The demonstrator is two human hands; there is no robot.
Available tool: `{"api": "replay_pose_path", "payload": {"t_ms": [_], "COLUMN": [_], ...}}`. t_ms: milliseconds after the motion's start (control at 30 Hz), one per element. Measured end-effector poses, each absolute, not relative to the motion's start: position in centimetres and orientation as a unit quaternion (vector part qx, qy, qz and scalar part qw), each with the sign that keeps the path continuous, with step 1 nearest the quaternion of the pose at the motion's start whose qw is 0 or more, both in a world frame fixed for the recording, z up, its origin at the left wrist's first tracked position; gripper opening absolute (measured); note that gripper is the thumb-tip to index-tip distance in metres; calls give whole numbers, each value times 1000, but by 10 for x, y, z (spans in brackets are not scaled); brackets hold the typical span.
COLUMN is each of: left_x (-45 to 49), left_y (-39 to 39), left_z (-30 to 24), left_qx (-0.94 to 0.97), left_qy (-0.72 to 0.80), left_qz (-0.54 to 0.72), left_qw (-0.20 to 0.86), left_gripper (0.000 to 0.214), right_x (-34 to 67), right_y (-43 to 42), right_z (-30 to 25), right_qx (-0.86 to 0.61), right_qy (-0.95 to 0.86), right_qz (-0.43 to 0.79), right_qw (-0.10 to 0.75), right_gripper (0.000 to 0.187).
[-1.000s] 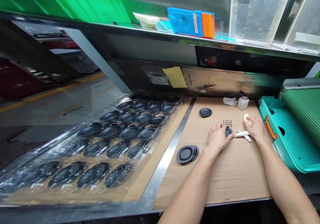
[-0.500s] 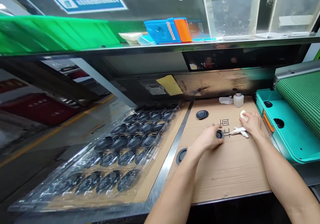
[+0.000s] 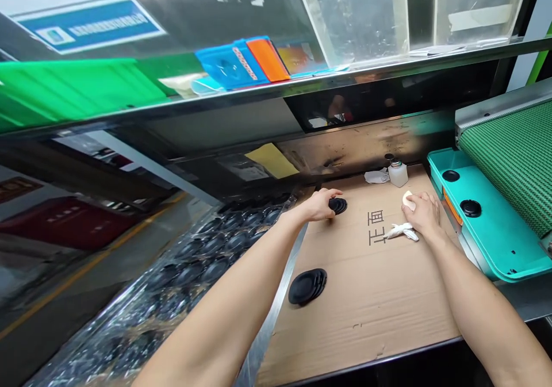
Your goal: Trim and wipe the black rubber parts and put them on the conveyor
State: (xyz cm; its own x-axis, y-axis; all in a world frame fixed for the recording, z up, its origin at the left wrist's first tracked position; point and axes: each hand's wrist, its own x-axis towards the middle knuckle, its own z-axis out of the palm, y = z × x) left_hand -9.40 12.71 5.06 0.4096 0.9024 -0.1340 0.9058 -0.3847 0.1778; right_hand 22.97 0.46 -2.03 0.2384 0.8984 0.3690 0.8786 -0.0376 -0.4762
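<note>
curving at the left rim of the far stack of black discs (image 3: 340,206), the left hand (image 3: 322,205) is seen over the far left part of the cardboard sheet (image 3: 362,295). its thumb and fingers are bent and set fairly close; whether a disc is pinched between them cannot be told. by the right hand (image 3: 424,211), at the right side of the cardboard sheet, a small off-white pad (image 3: 407,200) is held in a narrow grip, fingertips closed on it.

a near stack of black discs (image 3: 307,287), fanned slightly, is laid by the left edge of the cardboard sheet. a twisted white cloth (image 3: 403,232) is placed right of the sheet's middle, just beside the right hand. dark chinese characters are marked on the sheet, left of the cloth. at the sheet's far edge, a squat translucent bottle (image 3: 397,174) and a crumpled white tissue (image 3: 376,176) are set side by side.

right of the cardboard sheet, two black round parts (image 3: 470,208) are contained in a teal tray (image 3: 491,243); beyond that, a green conveyor belt (image 3: 509,157) is seen. left of the sheet, many black pieces are held in a clear plastic tray (image 3: 207,260), partly hidden by the left forearm.
</note>
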Motion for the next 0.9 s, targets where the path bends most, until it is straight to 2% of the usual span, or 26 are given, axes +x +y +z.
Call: {"api": "replay_pose_path", "payload": {"t_ms": [233, 433, 567, 667, 767, 833, 900], "left_x": [-77, -66, -46, -26, -18, -13, -3], "left_y": [135, 114, 30, -77, -176, -224, -256], "left_z": [48, 64, 108, 127, 94, 37, -33], "left_qx": [832, 810, 841, 884, 867, 828, 790], "left_qy": [535, 551, 448, 282, 155, 96, 160], "left_qz": [-4, 22, 139, 143, 67, 8, 1], "left_qw": [149, 198, 269, 345, 469, 553, 592], "left_gripper": [83, 56, 53, 52, 47, 51, 57], "right_x": [229, 234, 230, 220, 206, 202, 215], "right_y": [6, 8, 3, -46, -138, -208, -271], "right_z": [-22, -21, -6, 12, 19, 9, -14], "right_qx": [-728, -717, -740, -709, -551, -515, -552], "right_qy": [-611, -602, -552, -566, -673, -673, -618], "right_qz": [15, 33, 31, -1, -30, -62, -83], "right_qw": [309, 349, 383, 421, 493, 527, 554], "right_gripper": [29, 35, 41, 28, 21, 17, 20]}}
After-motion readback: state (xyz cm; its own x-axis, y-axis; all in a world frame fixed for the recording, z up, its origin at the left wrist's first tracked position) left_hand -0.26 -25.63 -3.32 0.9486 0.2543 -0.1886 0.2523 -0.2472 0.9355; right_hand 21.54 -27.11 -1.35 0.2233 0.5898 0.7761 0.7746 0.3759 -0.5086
